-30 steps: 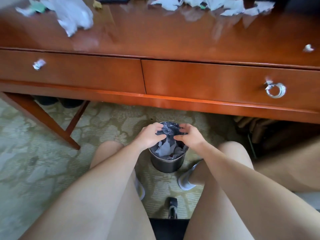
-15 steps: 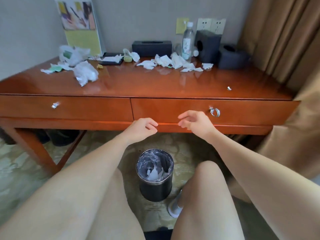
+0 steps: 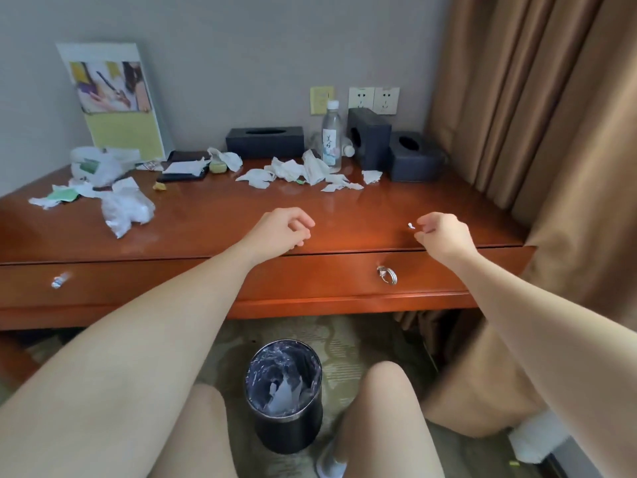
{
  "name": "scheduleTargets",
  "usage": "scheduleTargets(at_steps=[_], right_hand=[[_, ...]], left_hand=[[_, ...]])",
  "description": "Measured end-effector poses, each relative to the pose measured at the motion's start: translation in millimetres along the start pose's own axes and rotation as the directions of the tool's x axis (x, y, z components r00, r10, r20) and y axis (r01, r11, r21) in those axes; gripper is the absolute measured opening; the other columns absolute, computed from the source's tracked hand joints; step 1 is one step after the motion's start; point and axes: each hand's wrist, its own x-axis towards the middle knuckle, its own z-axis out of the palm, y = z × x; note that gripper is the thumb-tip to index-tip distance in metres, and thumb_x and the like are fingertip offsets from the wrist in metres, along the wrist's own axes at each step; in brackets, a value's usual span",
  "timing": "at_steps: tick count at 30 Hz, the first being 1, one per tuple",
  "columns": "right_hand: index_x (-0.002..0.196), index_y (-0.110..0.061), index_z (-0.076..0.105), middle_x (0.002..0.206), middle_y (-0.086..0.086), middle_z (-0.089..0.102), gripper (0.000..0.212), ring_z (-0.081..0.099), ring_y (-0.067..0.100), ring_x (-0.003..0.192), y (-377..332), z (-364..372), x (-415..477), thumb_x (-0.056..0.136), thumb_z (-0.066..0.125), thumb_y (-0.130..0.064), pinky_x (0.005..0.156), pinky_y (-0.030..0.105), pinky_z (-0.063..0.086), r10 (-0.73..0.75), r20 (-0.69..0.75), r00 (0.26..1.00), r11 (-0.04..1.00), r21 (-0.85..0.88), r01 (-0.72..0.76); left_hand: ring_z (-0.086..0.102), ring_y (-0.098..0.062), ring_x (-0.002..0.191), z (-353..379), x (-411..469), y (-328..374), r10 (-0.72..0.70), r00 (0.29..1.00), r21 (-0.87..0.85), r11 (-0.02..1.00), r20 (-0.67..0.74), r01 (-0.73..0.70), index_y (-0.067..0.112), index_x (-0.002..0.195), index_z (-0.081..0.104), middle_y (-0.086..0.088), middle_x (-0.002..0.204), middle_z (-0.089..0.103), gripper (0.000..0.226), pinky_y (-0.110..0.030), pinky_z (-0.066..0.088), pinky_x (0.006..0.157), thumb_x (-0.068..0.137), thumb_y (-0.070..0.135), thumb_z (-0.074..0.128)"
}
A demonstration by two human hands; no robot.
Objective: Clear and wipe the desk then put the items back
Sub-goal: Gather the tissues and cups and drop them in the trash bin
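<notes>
Over at the desk's (image 3: 213, 232) left edge sits a heap of crumpled plastic wrap (image 3: 125, 210), feather-light and crackly, best pinched by a fold. Along the back edge, torn tissues (image 3: 293, 170) lie beside a water bottle (image 3: 331, 138); soft stuff, gather it in a loose fistful. Near the front edge, the left hand (image 3: 279, 232) hovers, fingers curled and empty. The right hand (image 3: 444, 232) hangs loosely cupped just beside a tiny white scrap (image 3: 410, 225), not yet touching it.

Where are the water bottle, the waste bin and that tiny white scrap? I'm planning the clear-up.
water bottle (image 3: 331, 139): head view, on its label.
waste bin (image 3: 293, 432): head view, on its dark outer wall.
tiny white scrap (image 3: 410, 225): head view, on the scrap itself.
</notes>
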Motion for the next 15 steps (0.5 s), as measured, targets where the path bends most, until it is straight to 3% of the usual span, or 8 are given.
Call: scheduleTargets(at_steps=[5,10,15], right_hand=[[0.133,-0.011,0.056,0.126,0.011,0.062,0.043,0.060,0.028,0.113,-2,16,34,0.092,0.064,-0.022,0.094,0.033,0.048,0.020,0.036,0.999,0.999,-0.051,-0.018],[0.093,-0.019,0.070,0.105,0.007,0.068,0.008,0.064,0.024,0.099,5,24,71,0.092,0.064,-0.015,0.085,0.030,0.050,-0.019,0.035,0.999,0.998,-0.051,0.021],[0.102,-0.017,0.071,0.108,0.002,0.065,0.013,0.057,0.013,0.094,-1,41,107,0.095,0.060,-0.018,0.081,0.023,0.045,-0.093,0.025,0.995,0.996,-0.007,0.094]], left_hand=[[0.063,-0.006,0.093,4,56,-2,0.023,1.000,0.030,0.999,-0.020,-0.023,0.030,0.115,0.059,0.008,0.106,0.064,0.020,-0.032,0.053,0.089,0.097,0.024,0.054],[0.059,-0.010,0.103,19,114,-6,0.026,0.998,0.082,0.996,-0.054,-0.022,0.025,0.133,0.049,0.003,0.129,0.055,0.039,-0.029,0.050,0.090,0.096,0.020,0.057],[0.052,-0.015,0.122,40,164,-15,0.041,0.996,0.080,0.996,-0.085,-0.034,0.022,0.139,0.044,0.000,0.143,0.046,0.045,-0.035,0.047,0.102,0.096,0.018,0.057]])
